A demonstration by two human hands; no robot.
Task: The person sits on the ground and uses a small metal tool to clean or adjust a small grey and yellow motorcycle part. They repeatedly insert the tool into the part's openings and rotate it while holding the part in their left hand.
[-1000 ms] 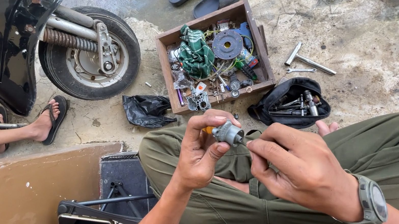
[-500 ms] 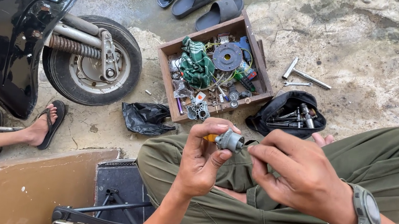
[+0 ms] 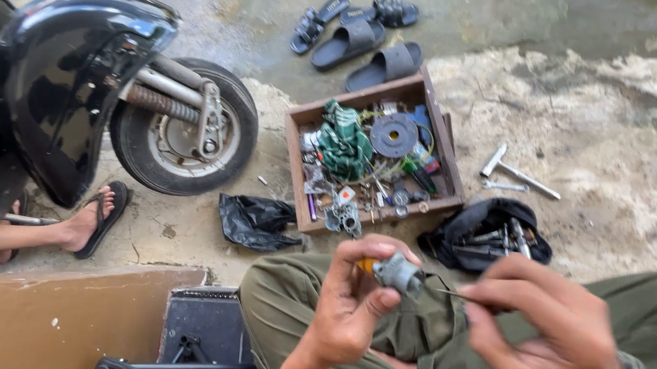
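Note:
My left hand [image 3: 350, 306] grips a small grey metal part [image 3: 399, 272] with an orange end, held up over my olive-green trousers [image 3: 426, 341]. My right hand [image 3: 554, 333], with a watch at the wrist, pinches a thin dark tool [image 3: 458, 295] whose tip reaches the part. Beyond my knees, a wooden box [image 3: 297, 163] full of tools and parts stands on the ground.
A black scooter [image 3: 62, 90] with its front wheel [image 3: 183, 136] stands at the left. Another person's sandalled foot [image 3: 87, 216] rests below it. A black tool pouch [image 3: 487, 235], a black bag [image 3: 256, 221], loose wrenches [image 3: 515, 177], sandals [image 3: 361, 32] and a brown board [image 3: 39, 324] lie around.
The view has shifted slightly, so the box and scooter sit lower in the frame. My right hand has pulled back a little to the right, leaving the thin tool at the part.

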